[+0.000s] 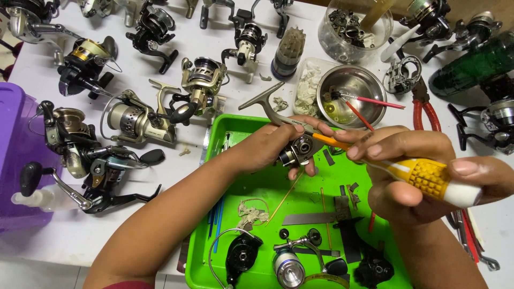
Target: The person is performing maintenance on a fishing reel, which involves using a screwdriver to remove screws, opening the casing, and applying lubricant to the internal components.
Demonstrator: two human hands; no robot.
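Note:
My left hand (270,144) grips a silver fishing reel body (295,143) with its foot pointing up-left, held above the green tray (225,134). My right hand (412,171) holds a screwdriver with a yellow and white handle (428,179). Its orange shaft (331,142) points left, and the tip meets the reel body. Loose reel parts, a spool (288,267), a black side cover (242,254) and thin metal strips lie in the tray below my hands.
Several fishing reels (139,118) crowd the white table to the left and along the back. A steel bowl (350,96) with red sticks, a clear jar of parts (350,27), red-handled pliers (425,109) and a purple bin (16,155) stand around.

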